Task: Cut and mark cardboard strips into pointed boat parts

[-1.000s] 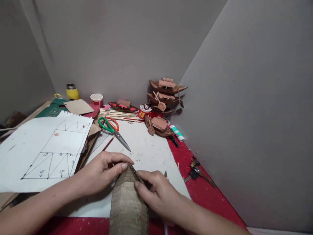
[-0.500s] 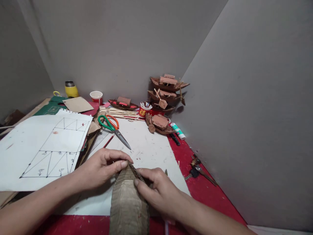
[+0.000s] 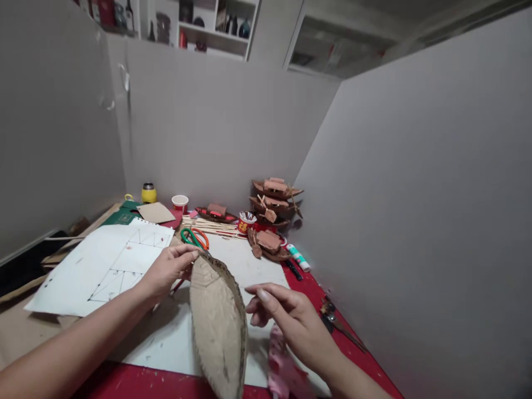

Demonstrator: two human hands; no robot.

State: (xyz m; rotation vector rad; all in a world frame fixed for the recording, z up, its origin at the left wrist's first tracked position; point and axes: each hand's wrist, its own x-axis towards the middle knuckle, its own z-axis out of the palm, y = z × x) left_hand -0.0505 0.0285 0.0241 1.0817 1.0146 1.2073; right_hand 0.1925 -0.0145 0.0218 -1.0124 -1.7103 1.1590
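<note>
A leaf-shaped cardboard boat hull (image 3: 216,316) with a rough corrugated edge is held up over the white sheet (image 3: 261,266), its hollow inside facing me. My left hand (image 3: 170,271) pinches its far tip between thumb and fingers. My right hand (image 3: 291,316) hovers just right of the hull's edge, apart from it, fingers loosely bent and nothing visible in them. Beneath that hand lies a pink patterned object (image 3: 277,360), partly covered and blurred. Scissors (image 3: 193,237) with green and orange handles lie beyond the hull, their blades mostly hidden.
Finished model boats (image 3: 276,199) are stacked at the back right; another boat (image 3: 268,244) sits before them. Thin sticks (image 3: 214,227), a paper cup (image 3: 180,202) and a yellow bottle (image 3: 148,193) line the back. A drawing (image 3: 120,260) lies left, a glue tube (image 3: 299,257) right.
The hull has turned from showing its ribbed outside to showing its hollow inside. My right hand has let go of its edge and moved right. The view has tilted up.
</note>
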